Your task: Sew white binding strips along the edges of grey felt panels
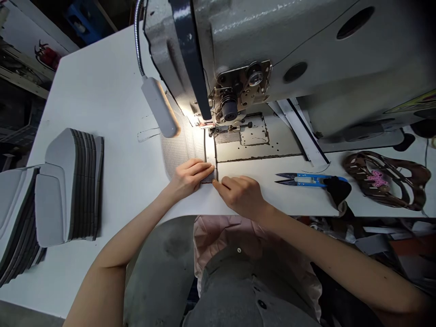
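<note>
A grey mesh fabric piece (pixel 177 147) with a white strip (pixel 210 147) along its right edge lies under the needle area of a sewing machine (pixel 235 91). My left hand (pixel 190 178) rests on the near end of the piece, fingers together, pressing it against the table. Just to its right, my right hand (pixel 242 194) is curled, its thumb and forefinger pinching the near corner of the strip's edge. The lamp (pixel 161 106) lights the stitching spot from the left.
Stacks of grey padded pieces (pixel 54 190) stand on the white table (pixel 126 150) at the left. To the right lie blue thread snips (pixel 309 179), a black cloth item (pixel 338 190), a brown hair clip (pixel 388 179) and white strips (pixel 299 129).
</note>
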`<state>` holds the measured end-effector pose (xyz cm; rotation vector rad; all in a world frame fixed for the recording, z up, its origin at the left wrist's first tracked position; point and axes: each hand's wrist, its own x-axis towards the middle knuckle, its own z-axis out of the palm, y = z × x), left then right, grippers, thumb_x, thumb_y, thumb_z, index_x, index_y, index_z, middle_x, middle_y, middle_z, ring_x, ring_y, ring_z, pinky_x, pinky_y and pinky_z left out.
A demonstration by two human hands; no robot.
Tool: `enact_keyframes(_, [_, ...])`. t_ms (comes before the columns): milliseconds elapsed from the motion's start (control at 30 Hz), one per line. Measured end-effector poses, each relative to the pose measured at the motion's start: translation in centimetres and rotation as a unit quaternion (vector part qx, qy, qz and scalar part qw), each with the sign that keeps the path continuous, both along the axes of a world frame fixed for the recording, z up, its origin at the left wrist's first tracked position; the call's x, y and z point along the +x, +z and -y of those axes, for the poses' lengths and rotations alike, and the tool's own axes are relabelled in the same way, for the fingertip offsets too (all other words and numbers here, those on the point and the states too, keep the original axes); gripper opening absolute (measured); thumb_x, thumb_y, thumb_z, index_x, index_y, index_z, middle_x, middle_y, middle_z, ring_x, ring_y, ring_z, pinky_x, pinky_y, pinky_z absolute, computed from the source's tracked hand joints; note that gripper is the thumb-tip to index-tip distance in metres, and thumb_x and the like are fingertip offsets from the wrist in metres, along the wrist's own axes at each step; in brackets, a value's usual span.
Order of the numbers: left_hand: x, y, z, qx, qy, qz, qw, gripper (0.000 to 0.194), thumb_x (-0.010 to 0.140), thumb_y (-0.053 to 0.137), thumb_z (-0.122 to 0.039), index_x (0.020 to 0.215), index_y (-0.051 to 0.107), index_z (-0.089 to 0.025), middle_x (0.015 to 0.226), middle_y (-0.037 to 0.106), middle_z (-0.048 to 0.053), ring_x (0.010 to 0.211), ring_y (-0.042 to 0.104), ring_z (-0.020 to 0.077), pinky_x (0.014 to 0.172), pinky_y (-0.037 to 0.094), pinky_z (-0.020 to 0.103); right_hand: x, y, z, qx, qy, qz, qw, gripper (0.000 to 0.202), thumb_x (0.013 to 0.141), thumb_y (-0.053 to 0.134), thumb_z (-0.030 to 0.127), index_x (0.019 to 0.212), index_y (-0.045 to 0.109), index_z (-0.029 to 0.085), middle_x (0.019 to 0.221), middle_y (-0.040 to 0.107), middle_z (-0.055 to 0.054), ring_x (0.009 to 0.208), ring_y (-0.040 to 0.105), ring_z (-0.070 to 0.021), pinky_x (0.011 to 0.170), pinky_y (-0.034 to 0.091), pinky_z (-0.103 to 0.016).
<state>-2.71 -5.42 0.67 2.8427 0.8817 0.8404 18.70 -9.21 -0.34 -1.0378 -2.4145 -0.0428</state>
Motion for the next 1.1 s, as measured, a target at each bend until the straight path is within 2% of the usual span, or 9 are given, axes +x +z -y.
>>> enact_keyframes(167, [0.1,-0.4,-0.5,0.01,0.01,0.009,1.0,0.037,0.094,0.042,-0.005,0.124,0.062,-0.016,0.105,0.072,0.011,0.098,0.066,0.0197,0.082,0.057,0.034,0.7,0.1,-0.5,-0.034,0.007,0.01,0.999,0.029,0.09,0.052,0.007,0.101,0.076,0.02,0.054,0.057,0.0,0.053,0.039,-0.0104,0.056,0.016,-0.03])
enact_keyframes(500, [0.0,-1.0,-2.5,-0.005,0.034,0.009,0.999,0.037,0.098,0.041,-0.013,0.126,0.063,-0.02,0.107,0.072,0.011,0.101,0.066,0.0203,0.088,0.057,0.037,0.3,1.3,-3.2,-0.137,-0.011,0.066,0.988,0.031,0.091,0.049,0.011,0.097,0.077,0.022,0.052,0.056,-0.001,0.049,0.037,-0.0108,0.055,0.015,-0.03])
enact_keyframes(700, [0.2,-0.8,-4.1,0.035,0.033,0.003,0.999,0.037,0.097,0.037,-0.007,0.118,0.066,-0.016,0.102,0.071,0.01,0.098,0.065,0.0189,0.084,0.055,0.033,0.2,1.6,-4.6,-0.176,-0.025,0.076,0.981,0.035,0.091,0.048,0.012,0.107,0.076,0.026,0.056,0.062,-0.001,0.051,0.043,-0.0114,0.054,0.014,-0.029])
enact_keyframes(933, [0.4,-0.8,-5.6,0.031,0.046,-0.014,0.998,0.031,0.098,0.04,-0.011,0.115,0.065,-0.017,0.099,0.072,0.01,0.095,0.066,0.0192,0.083,0.054,0.034,-0.1,2.7,-5.9,-0.249,-0.069,0.106,0.96,0.039,0.092,0.046,0.016,0.116,0.073,0.03,0.064,0.068,-0.003,0.056,0.05,-0.0137,0.058,0.014,-0.03])
enact_keyframes(1100, [0.4,-0.9,-6.7,0.046,0.042,0.006,0.998,0.025,0.099,0.043,-0.014,0.11,0.065,-0.017,0.096,0.071,0.009,0.092,0.068,0.0195,0.079,0.054,0.033,-0.4,3.0,-6.7,-0.268,-0.088,0.118,0.952,0.041,0.091,0.046,0.015,0.12,0.07,0.032,0.07,0.07,-0.003,0.06,0.054,-0.0151,0.058,0.014,-0.03])
